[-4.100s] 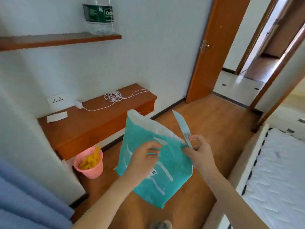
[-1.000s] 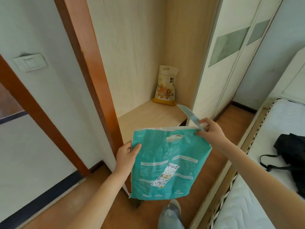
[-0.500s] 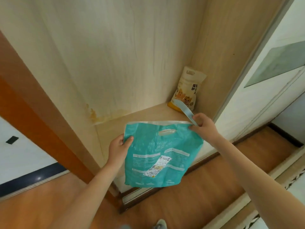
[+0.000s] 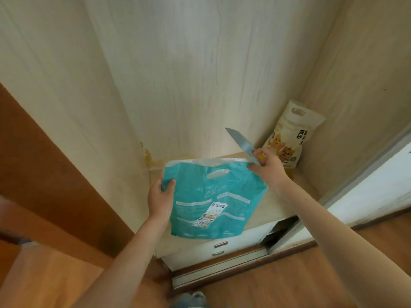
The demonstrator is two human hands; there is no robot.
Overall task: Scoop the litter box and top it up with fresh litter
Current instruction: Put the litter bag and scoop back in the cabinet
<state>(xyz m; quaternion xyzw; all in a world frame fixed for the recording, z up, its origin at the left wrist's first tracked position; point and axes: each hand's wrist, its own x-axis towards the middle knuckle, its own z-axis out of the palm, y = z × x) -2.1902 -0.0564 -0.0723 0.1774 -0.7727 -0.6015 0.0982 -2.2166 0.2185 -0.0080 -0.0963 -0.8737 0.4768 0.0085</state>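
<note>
Two bags of litter are in view, and neither has been poured anywhere. The left hand [image 4: 160, 198] grips the left edge of a teal litter bag [image 4: 209, 196], thumb on the front face; the right hand [image 4: 268, 167] pinches the bag's top right corner while also holding a knife [image 4: 241, 144], blade angled up and to the left. The teal bag hangs slack and flat above a pale shelf [image 4: 262, 212] inside a wardrobe niche, so it looks nearly or wholly empty, though its top edge cannot be judged cut or sealed. A cream litter bag [image 4: 291, 134] stands upright in the back right corner of the shelf, apparently unopened. No litter box or scoop shows, so whether scooping is done cannot be told; topping up appears to remain. The cream bag carries two cartoon cats and the Chinese characters 猫砂, cat litter. The teal bag has white text bands and a sticker label with a small code, too blurred to read.
</note>
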